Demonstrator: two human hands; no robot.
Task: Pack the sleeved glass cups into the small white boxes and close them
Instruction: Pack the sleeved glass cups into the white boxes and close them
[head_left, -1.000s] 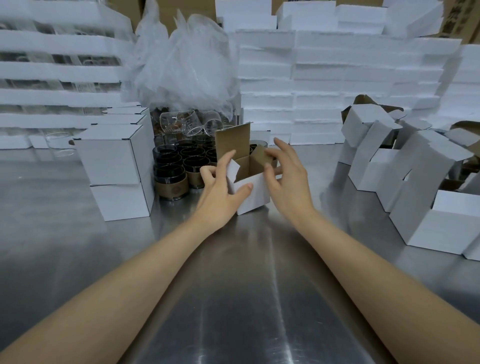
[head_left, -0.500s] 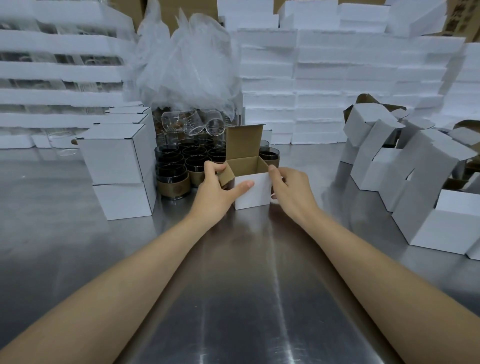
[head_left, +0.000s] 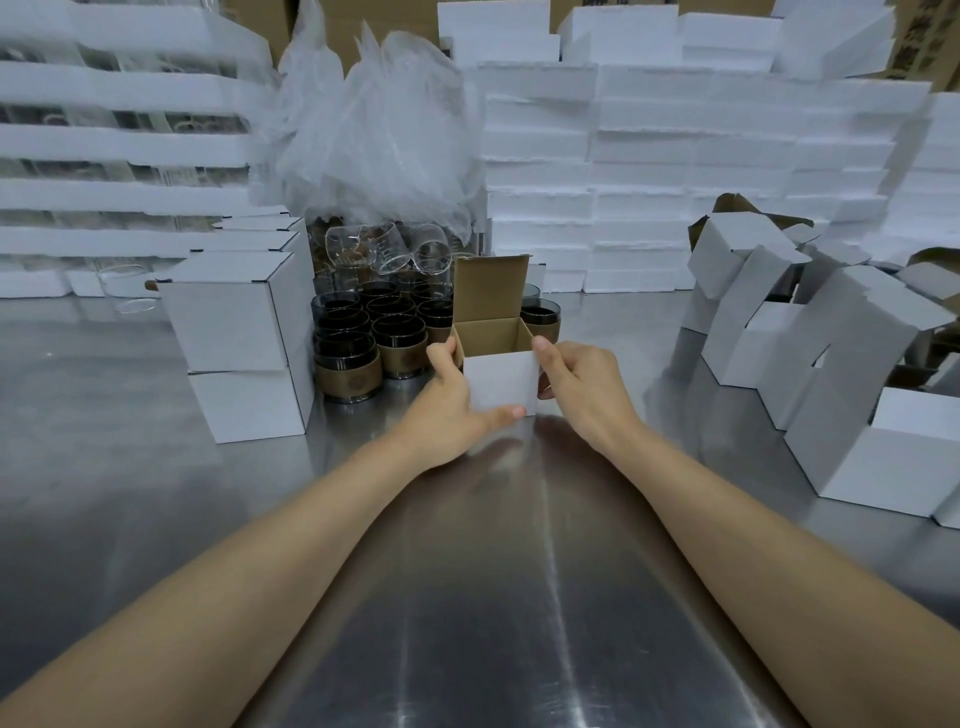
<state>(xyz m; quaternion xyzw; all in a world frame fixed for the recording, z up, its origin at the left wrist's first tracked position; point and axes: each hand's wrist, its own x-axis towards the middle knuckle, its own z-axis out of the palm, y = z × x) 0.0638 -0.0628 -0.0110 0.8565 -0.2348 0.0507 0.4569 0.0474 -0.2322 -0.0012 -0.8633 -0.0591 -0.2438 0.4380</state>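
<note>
A small white box (head_left: 500, 382) stands upright on the steel table (head_left: 467, 597), its brown lid flap raised at the back and its inside showing no cup. My left hand (head_left: 451, 408) grips its left side, thumb along the lower front edge. My right hand (head_left: 579, 387) grips its right side, thumb at the top rim. Several dark glass cups with brown sleeves (head_left: 358, 358) stand in a cluster just left of and behind the box.
Two closed white boxes (head_left: 236, 338) are stacked at left. Several open white boxes (head_left: 831, 374) crowd the right side. Foam slabs (head_left: 649, 171) and a heap of clear plastic bags (head_left: 374, 135) line the back, with clear glasses (head_left: 395, 249) lying beneath the bags.
The box went from tilted with loose side flaps to upright and square, side flaps tucked in. Both hands slid down to hold its sides, and it sits a little nearer to me.
</note>
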